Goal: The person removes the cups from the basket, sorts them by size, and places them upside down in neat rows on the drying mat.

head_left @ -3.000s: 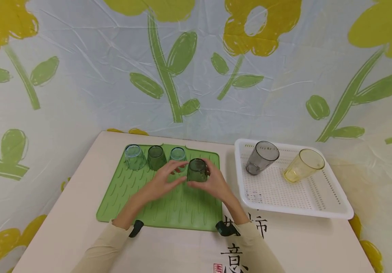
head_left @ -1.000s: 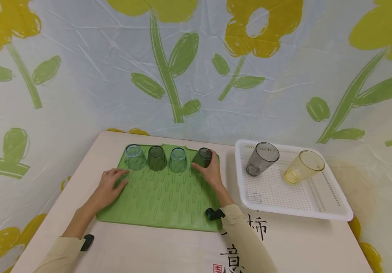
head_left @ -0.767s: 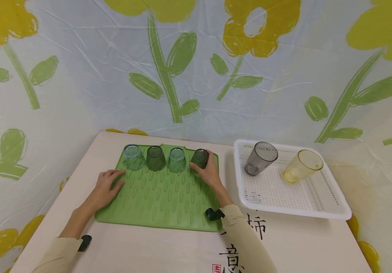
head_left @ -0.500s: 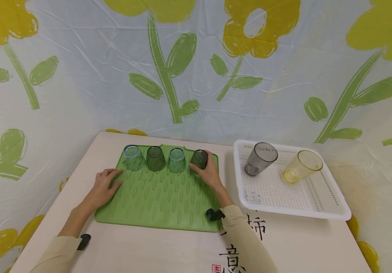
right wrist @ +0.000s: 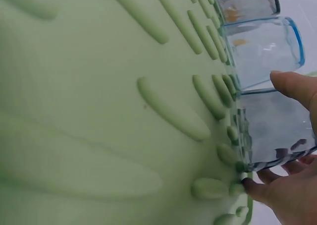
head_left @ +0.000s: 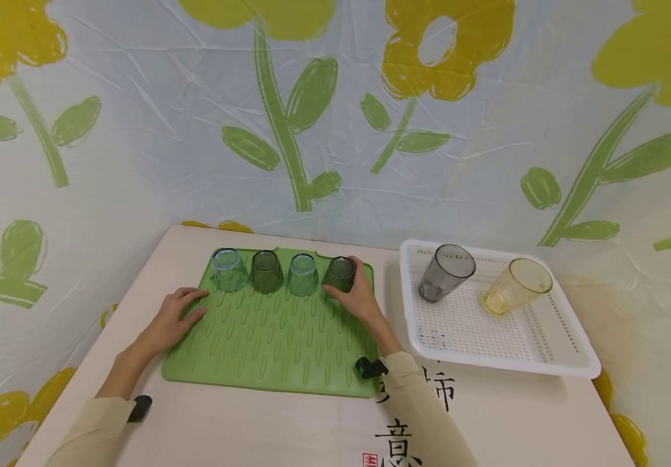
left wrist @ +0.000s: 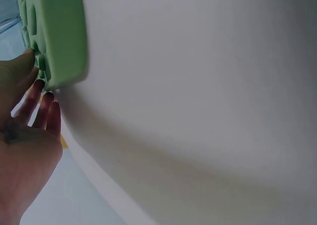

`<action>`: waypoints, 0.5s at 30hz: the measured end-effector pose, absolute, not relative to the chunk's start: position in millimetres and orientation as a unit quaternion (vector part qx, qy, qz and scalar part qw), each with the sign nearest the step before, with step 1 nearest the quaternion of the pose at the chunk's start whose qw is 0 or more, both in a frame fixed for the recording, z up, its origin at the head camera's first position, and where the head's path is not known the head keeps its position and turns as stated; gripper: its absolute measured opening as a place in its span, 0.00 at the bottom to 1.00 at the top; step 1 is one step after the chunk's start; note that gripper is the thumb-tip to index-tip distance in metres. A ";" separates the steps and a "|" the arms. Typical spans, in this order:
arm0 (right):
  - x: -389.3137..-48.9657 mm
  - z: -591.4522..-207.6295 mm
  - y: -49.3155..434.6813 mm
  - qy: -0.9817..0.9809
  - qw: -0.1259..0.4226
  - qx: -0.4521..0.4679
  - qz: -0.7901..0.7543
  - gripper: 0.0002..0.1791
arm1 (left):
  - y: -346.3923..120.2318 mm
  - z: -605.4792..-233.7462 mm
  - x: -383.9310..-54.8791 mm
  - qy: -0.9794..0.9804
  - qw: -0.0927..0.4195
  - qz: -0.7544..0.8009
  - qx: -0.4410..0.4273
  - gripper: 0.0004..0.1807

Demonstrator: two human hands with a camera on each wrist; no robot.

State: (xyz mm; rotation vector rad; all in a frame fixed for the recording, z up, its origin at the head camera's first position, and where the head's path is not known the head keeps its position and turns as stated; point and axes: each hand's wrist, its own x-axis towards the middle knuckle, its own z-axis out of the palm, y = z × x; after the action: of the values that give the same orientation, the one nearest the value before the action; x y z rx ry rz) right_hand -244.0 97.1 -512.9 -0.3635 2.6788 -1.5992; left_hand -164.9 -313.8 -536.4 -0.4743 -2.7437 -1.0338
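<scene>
My right hand [head_left: 360, 293] grips a dark grey glass [head_left: 338, 275] at the right end of a row on the green drying mat [head_left: 271, 350]. Thumb and fingers lie on opposite sides of that glass; in the right wrist view the grey glass [right wrist: 272, 128] stands with its lower end at the mat. To its left stand a light blue glass [head_left: 303, 277], another dark grey glass [head_left: 267, 275] and another light blue glass [head_left: 230, 274], all wider at the bottom. My left hand [head_left: 169, 321] rests at the mat's left edge, its fingertips by the rim, holding no glass.
A white perforated basket [head_left: 505, 366] stands right of the mat. Inside lean a tall grey glass [head_left: 445, 275] and a tall yellow glass [head_left: 513, 290]. Black characters [head_left: 396, 441] mark the pale table in front. A flowered cloth [head_left: 195, 162] hangs behind.
Both hands were at the dark glass over the mat. My right hand has carried it back to the row's end and straightened its tilt; my left hand has moved to the mat's left edge.
</scene>
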 end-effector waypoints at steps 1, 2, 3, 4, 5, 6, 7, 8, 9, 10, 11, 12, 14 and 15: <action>-242.7 -512.1 98.5 0.853 0.002 -0.113 -0.510 0.52 | -313.9 -536.9 -165.3 -0.919 0.088 -0.348 -0.164 0.20; -241.3 -511.1 99.7 0.853 0.002 -0.112 -0.509 0.53 | -313.6 -536.7 -165.5 -0.917 0.091 -0.349 -0.169 0.20; -239.7 -509.4 100.7 0.854 0.001 -0.111 -0.509 0.53 | -313.6 -536.9 -165.8 -0.916 0.093 -0.350 -0.174 0.20; -237.9 -507.5 101.6 0.854 -0.001 -0.111 -0.508 0.54 | -313.5 -536.9 -166.0 -0.914 0.095 -0.352 -0.178 0.20; -236.2 -505.9 102.5 0.856 -0.004 -0.113 -0.505 0.54 | -313.5 -537.2 -166.3 -0.912 0.098 -0.354 -0.183 0.20; -234.2 -503.1 102.8 0.858 -0.005 -0.113 -0.501 0.54 | -313.7 -537.8 -166.6 -0.911 0.101 -0.354 -0.188 0.20; -232.2 -500.5 103.1 0.861 -0.009 -0.115 -0.495 0.54 | -313.9 -538.6 -166.9 -0.909 0.103 -0.354 -0.193 0.20; -230.2 -498.0 103.3 0.864 -0.012 -0.117 -0.490 0.54 | -314.6 -540.2 -167.4 -0.909 0.103 -0.354 -0.197 0.20; -228.1 -495.3 103.3 0.866 -0.015 -0.118 -0.486 0.54 | -315.1 -541.1 -167.6 -0.907 0.101 -0.357 -0.199 0.20; -225.8 -492.6 103.3 0.866 -0.017 -0.120 -0.485 0.54 | -315.8 -541.8 -167.4 -0.906 0.099 -0.360 -0.199 0.20; -223.7 -490.0 103.2 0.868 -0.020 -0.122 -0.482 0.53 | -316.6 -542.7 -167.2 -0.905 0.097 -0.363 -0.199 0.20; -221.4 -487.0 102.9 0.869 -0.022 -0.124 -0.479 0.53 | -317.5 -543.5 -167.0 -0.905 0.093 -0.366 -0.197 0.20; -217.5 -481.8 103.0 0.873 -0.026 -0.127 -0.471 0.53 | -318.9 -544.8 -166.5 -0.903 0.089 -0.373 -0.196 0.20; -215.8 -479.1 103.1 0.874 -0.029 -0.130 -0.468 0.52 | -319.1 -544.5 -165.7 -0.901 0.088 -0.376 -0.196 0.20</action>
State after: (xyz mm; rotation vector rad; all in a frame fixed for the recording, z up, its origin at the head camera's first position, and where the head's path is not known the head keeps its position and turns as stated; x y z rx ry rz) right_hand -215.8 103.1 -479.1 -0.4156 2.7969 -1.4967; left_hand -165.7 -319.1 -544.5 -0.5838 -2.6834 -1.1203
